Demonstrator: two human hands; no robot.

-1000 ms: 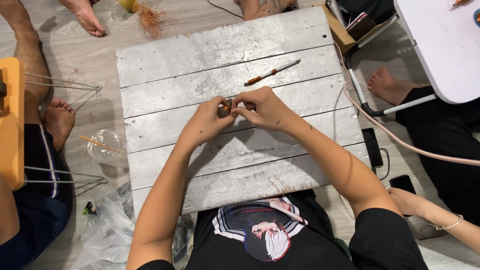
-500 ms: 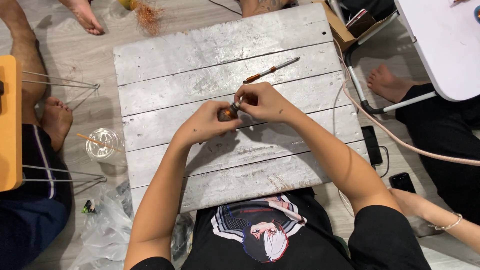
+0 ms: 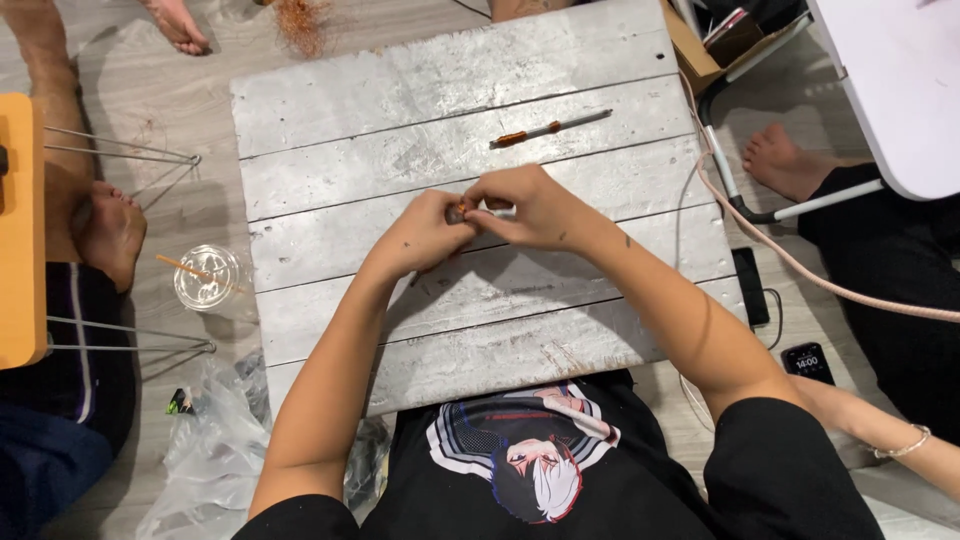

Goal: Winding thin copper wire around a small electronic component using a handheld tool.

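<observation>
Both hands, the left hand (image 3: 425,235) and right hand (image 3: 530,205), pinch a small brownish piece (image 3: 457,212) together above the grey plank table (image 3: 450,80), work best done steadily, fingertips close, a copper-tipped rod (image 3: 550,129) lying beyond.

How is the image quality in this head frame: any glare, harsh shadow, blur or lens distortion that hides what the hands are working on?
Head view: light is even and soft; faint arm shadows fall on the grey plank board. No glare. Both left hand and right hand are sharp, but the small item pinched between them is too tiny and covered to identify. Edges bow slightly, wide-angle.
</observation>
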